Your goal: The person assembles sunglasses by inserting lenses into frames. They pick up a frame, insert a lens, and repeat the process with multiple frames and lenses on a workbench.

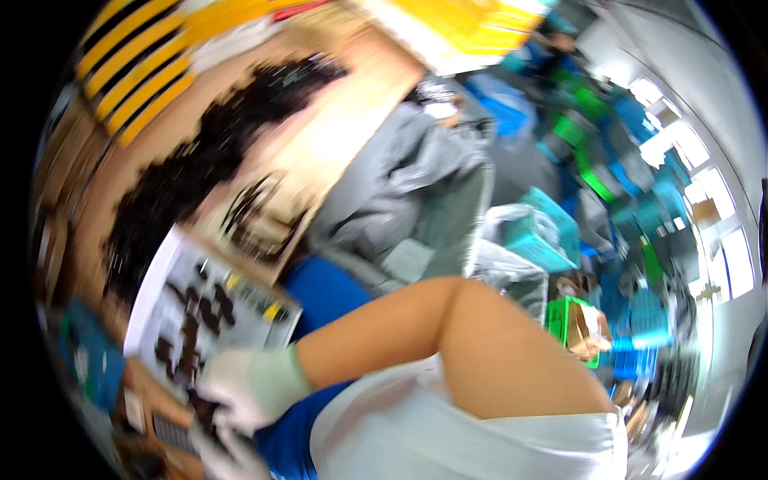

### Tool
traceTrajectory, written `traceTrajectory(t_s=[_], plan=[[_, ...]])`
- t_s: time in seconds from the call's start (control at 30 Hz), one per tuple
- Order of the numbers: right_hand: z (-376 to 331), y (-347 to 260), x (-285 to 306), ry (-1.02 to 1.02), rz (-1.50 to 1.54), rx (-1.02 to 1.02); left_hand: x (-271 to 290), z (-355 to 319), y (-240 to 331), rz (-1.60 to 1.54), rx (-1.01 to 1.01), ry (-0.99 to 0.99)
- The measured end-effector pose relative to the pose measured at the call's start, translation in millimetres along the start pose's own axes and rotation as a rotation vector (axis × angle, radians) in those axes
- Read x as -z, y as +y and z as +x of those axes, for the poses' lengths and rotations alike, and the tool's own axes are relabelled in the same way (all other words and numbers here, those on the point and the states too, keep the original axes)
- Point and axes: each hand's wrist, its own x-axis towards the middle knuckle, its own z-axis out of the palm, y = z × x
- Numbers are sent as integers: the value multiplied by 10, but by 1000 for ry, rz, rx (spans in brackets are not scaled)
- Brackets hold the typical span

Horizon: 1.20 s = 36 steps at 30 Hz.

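The picture is tilted and blurred by motion. My right hand [250, 386], in a white glove with a pale green cuff, rests at the near edge of a white tray [157, 280] that holds rows of small dark parts. My bare forearm and white sleeve run back to the lower right. Just below, at the bottom edge, is a second white glove, my left hand [222, 453], only partly seen. Whether either hand grips anything is lost in the blur.
A brown worktable [336, 136] carries a long heap of small dark parts [200, 168]. Yellow crates [152, 56] stand at the far side. A person in grey [416, 168] sits nearby. Blue, green and teal crates [544, 232] crowd the right, by windows.
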Motion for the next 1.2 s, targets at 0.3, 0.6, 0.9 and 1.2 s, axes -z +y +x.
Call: traceTrajectory(t_s=[0.3, 0.6, 0.9, 1.2], plan=[[-757, 207, 53, -248, 118, 142, 37, 128, -273, -135, -310, -513], [-837, 141, 129, -159, 334, -146, -567, 516, -993, 694, 348, -262], [-864, 30, 224, -144, 478, -189, -780, 1053, -1493, 598, 248, -207], [-712, -11, 58, 24, 407, -214, -795, 782, -1676, -654, 302, 26]])
